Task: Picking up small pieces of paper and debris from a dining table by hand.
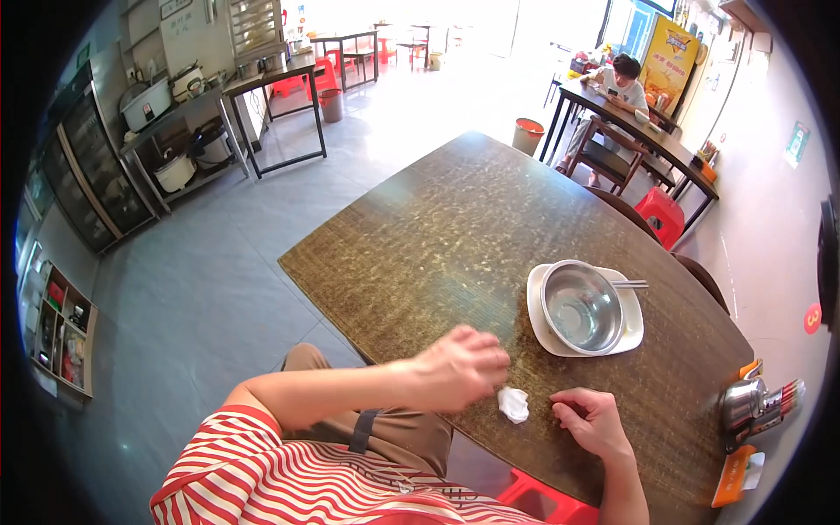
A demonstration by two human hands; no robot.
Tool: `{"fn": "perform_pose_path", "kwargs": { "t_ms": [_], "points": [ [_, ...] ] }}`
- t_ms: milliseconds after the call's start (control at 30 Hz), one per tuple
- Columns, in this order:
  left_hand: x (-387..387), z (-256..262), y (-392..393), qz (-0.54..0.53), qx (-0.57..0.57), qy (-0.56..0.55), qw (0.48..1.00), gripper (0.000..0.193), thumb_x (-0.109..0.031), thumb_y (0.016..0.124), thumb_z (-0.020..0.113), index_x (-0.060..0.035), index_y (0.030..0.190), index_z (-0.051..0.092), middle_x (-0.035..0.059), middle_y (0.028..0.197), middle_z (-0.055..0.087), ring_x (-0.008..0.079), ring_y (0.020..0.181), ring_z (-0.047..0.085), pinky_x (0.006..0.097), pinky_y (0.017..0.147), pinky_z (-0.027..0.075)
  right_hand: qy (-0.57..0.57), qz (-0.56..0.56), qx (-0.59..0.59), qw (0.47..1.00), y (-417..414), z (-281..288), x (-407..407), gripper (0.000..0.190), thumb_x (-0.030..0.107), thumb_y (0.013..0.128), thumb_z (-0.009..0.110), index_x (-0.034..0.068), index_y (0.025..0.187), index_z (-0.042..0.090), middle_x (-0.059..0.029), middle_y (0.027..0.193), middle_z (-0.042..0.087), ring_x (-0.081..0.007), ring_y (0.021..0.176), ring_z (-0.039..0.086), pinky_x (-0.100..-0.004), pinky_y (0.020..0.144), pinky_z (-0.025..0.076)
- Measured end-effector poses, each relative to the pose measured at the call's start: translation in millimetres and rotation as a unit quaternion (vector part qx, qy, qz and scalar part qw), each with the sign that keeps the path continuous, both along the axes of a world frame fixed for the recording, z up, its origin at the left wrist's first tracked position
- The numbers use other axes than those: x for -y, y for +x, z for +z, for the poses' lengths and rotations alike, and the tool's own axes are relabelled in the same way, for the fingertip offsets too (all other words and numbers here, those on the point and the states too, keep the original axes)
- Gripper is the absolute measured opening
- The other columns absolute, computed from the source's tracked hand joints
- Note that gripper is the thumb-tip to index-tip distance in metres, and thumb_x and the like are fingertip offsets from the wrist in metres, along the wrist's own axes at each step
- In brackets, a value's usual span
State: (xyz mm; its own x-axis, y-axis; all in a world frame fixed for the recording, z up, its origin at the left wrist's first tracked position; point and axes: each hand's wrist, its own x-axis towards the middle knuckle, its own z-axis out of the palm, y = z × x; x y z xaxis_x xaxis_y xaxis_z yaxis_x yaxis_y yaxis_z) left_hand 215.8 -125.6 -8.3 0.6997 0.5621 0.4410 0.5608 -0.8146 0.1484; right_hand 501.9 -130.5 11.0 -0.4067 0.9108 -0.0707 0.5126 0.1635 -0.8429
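My left hand (464, 367), a little blurred, hovers at the table's near edge with its fingers curled. Whether anything is inside it is hidden. Just to its right, a crumpled white paper tissue (513, 404) lies on the dark mottled tabletop (420, 236). On the tissue's other side rests my right hand (594, 420), fingers folded in and thumb near the index finger, with nothing seen in it. Beyond both hands, a metal bowl (583, 307) sits on a white tray-like plate (633, 338). Metal chopsticks (631, 284) stick out from behind the bowl.
Along the wall at right stand a metal pot (743, 401), a holder of chopsticks (784, 400) and an orange tissue pack (734, 476). A red plastic stool (545, 499) is under the near edge. Farther off, a seated person (623, 88) looks at a phone.
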Motion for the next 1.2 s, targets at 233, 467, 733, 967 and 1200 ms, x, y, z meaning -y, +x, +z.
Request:
{"fn": "perform_pose_path", "kwargs": {
  "t_ms": [233, 467, 733, 967, 1200],
  "points": [
    [-10, -5, -22, 0.039, 0.097, -0.087, 0.991, 0.037, -0.017, 0.08, 0.068, -0.0098, 0.116, 0.062, 0.0108, 0.125, 0.054, 0.0301, 0.117, 0.051, 0.0456, 0.096, 0.04, -0.013, -0.005, -0.003, 1.0, -2, 3, -1, 0.015, 0.007, 0.082, 0.069, 0.0, 0.096, 0.069, -0.0092, 0.076, 0.068, -0.0105, 0.061, 0.062, -0.0249, 0.057, 0.05],
    [30, -8, 24, -0.138, -0.037, -0.104, 0.984, 0.056, -0.016, 0.081, 0.056, -0.0091, 0.135, 0.045, 0.0168, 0.144, 0.037, 0.0354, 0.137, 0.031, 0.0491, 0.111, 0.028, 0.01, 0.001, 0.011, 1.0, -2, 2, -3, 0.015, 0.006, 0.082, 0.069, 0.0, 0.095, 0.069, -0.0097, 0.077, 0.068, -0.0115, 0.062, 0.063, -0.0253, 0.058, 0.05],
    [11, -2, -11, -0.009, -0.01, -0.124, 0.992, 0.05, -0.011, 0.085, 0.05, -0.0037, 0.134, 0.047, 0.0162, 0.142, 0.043, 0.03, 0.135, 0.037, 0.0454, 0.112, 0.027, 0.039, 0.028, 0.022, 0.999, -1, 3, -1, 0.014, 0.001, 0.084, 0.065, -0.003, 0.097, 0.068, -0.0053, 0.077, 0.066, -0.008, 0.062, 0.061, -0.0223, 0.056, 0.05],
    [15, -5, -29, 0.069, 0.07, -0.08, 0.992, 0.043, -0.015, 0.083, 0.063, -0.0063, 0.125, 0.057, 0.0146, 0.134, 0.052, 0.0313, 0.124, 0.049, 0.0428, 0.103, 0.038, 0.016, 0.012, 0.02, 1.0, -2, 5, -1, 0.014, 0.001, 0.084, 0.065, -0.003, 0.096, 0.068, -0.0047, 0.074, 0.066, -0.0079, 0.061, 0.061, -0.0223, 0.055, 0.05],
    [11, -9, 8, -0.013, 0.119, -0.021, 0.993, 0.019, -0.012, 0.075, 0.067, -0.0033, 0.091, 0.065, 0.0086, 0.098, 0.06, 0.0235, 0.092, 0.059, 0.036, 0.078, 0.05, 0.004, -0.003, 0.006, 1.0, -4, 1, -1, 0.014, 0.004, 0.082, 0.069, -0.001, 0.095, 0.069, -0.0079, 0.075, 0.068, -0.01, 0.063, 0.062, -0.0242, 0.058, 0.049]
  ]
}}
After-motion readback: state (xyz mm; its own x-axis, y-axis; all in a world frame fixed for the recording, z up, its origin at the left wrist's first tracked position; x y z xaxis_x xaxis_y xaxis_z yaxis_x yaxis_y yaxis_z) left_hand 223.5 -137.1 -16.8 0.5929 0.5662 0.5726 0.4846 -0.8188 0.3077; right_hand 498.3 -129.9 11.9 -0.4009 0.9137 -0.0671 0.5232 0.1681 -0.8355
